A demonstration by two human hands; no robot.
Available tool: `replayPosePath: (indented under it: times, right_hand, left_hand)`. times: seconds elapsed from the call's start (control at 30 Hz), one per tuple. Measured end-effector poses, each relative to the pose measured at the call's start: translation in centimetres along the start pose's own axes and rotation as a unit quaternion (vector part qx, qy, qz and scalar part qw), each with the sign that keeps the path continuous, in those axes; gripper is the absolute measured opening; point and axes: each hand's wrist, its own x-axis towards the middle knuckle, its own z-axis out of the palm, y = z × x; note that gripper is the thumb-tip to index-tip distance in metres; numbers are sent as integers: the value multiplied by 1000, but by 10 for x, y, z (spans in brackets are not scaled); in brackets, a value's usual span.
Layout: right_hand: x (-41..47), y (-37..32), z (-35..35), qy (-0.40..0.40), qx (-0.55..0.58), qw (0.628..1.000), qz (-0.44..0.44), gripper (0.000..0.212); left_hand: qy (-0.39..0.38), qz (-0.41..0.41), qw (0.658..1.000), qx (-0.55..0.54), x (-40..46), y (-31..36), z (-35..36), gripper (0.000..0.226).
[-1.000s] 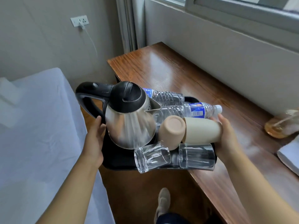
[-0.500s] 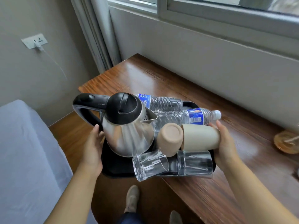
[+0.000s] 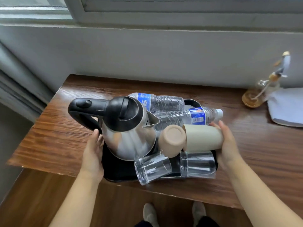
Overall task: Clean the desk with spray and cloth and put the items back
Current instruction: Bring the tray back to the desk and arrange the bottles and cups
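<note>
While carried level over the near edge of the wooden desk (image 3: 54, 138), black tray (image 3: 118, 171) gripped at both short sides: left hand (image 3: 92, 153) curled round the left rim beside the kettle base, right hand (image 3: 227, 145) curled round the right rim with fingertips up against the beige cup (image 3: 203, 138), likely to stop it rolling off. Both grips narrow and closed on the tray, nothing else held. Whether tray underside touches the desk or hovers just above: cannot tell. Steel kettle (image 3: 129, 131) upright on the left half, black handle (image 3: 82, 110) pointing left, probably kept there as the heavy piece close to the left hand for balance. Two water bottles (image 3: 164, 102) lying on their sides along the far rim, second one's cap poking past the right edge. Pink-beige cup (image 3: 172, 140) on its side, base toward camera, wedged between kettle and beige cup. Two clear glasses (image 3: 152, 167) lying down along the near rim, left one overhanging the tray edge, so at risk of slipping if tilted. Everything laid flat and packed tight, apparently for one-trip carrying. Desk surface glossy, streaky sheen. Off to the right, well apart from the tray: spray bottle (image 3: 268, 89) and folded white cloth (image 3: 287, 108) resting on the desk. Judged stage: wiping seemingly done, putting-back step under way; next need is a flat set-down, then standing items upright.
</note>
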Motion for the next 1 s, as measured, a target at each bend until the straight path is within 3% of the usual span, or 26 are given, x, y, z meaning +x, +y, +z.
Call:
replayPosePath:
  times: [0.3,0.67,0.87,1.0]
  right_hand:
    - [2,19,-14,69,26,997,-21,31]
    - [22,40,-9,98,49,994,-9,42]
    - [32,47,-6,119,49,992,0,50]
    - [34,47,-5,120,47,992,2,50]
  left_hand:
    - [-61,-45,997,24,40,-18,15,60]
    - [-41,-59,997,26,72,-41,5,60]
    - [-50,-55,996,42,79,-49,5,71]
    - [-39,-47,997,39,86,-55,0,65]
